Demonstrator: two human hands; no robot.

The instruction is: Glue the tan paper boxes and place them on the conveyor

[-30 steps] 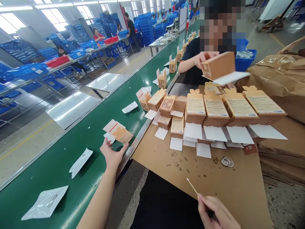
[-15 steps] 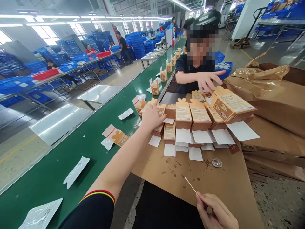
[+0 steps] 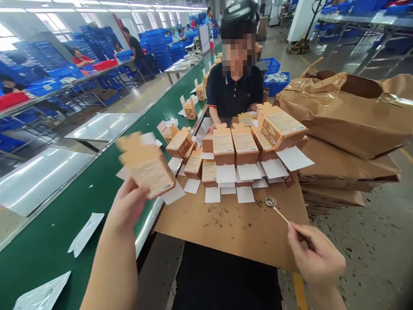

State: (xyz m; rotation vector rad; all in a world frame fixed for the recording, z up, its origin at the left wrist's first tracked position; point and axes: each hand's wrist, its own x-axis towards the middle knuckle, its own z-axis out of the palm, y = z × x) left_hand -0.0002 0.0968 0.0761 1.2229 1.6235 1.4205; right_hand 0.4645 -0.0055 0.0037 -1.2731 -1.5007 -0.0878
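Note:
My left hand (image 3: pixel 129 204) grips a brown printed cardboard box (image 3: pixel 150 170) by its near side, held over the green belt; the box is blurred and its white flap hangs out. In my right hand (image 3: pixel 316 249) a cotton swab (image 3: pixel 281 214) is pinched between thumb and fingers. The swab's tip is at a small clear round dish (image 3: pixel 270 201) on the cardboard-topped table (image 3: pixel 238 230). Stacked boxes (image 3: pixel 223 144) with white flaps stick out toward me at the table's far side.
A green conveyor belt (image 3: pixel 41 241) runs along the left, carrying silver pouches (image 3: pixel 86 232) and boxes. Across the stack sits a co-worker (image 3: pixel 235 92) in a dark shirt. Large brown paper-wrapped bundles (image 3: pixel 348 129) lie at the right. Dark smudges mark the tabletop.
My left hand has drawn back toward me and left with a box from the stack's left end. My right hand has moved the swab to the dish. The co-worker's outstretched arm has lowered.

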